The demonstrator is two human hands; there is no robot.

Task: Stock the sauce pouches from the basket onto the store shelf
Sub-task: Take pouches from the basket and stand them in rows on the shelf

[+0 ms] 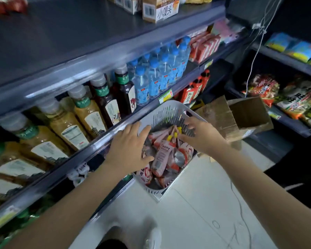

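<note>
Fingers (144, 130) of the left hand (128, 146) lie spread on the sauce pouches (164, 155) at nine o'clock in the basket (166, 114), the right hand (198, 133) pinching yellow-capped spouts at twelve, so this looks like the gathering step, which next calls for lifting a bunch toward the store shelf (90, 144).

Pink-and-red pouches (164, 157) with yellow caps fill a white slotted basket (166, 112) beside dark blue shelves (90, 146) of blue-capped, blue-labelled water bottles (156, 76) and amber and dark tea bottles (90, 112) with green neck bands.
</note>
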